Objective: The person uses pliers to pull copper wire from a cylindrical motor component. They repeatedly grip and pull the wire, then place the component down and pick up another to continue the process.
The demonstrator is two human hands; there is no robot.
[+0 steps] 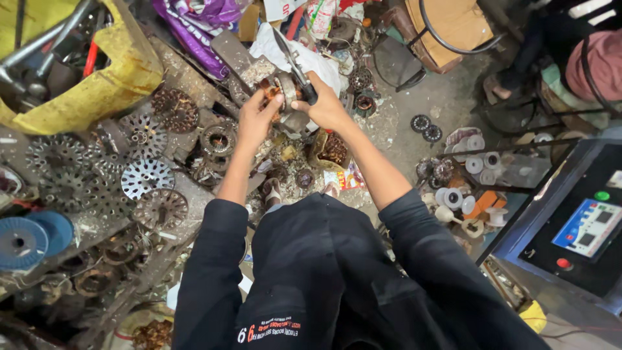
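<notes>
Blue screen (588, 228) right; perhaps purple bag (201, 23).

**Colours around the hands**

Motor part (280, 91) between the hands: grey metal with orange-copper windings. Tool (293, 61) in right hand (327, 107): black grip, dark steel blade. Sleeves (214, 259) below the hands: black. Left of left hand (256, 120): rusty brown and silver slotted discs (146, 176), blue spool (26, 240), yellow scuffed housing (110, 84). Above: purple patterned bag (201, 23). Right of right hand: white spools (476, 162), dark control box (576, 227) with blue panel, green and red buttons.
</notes>
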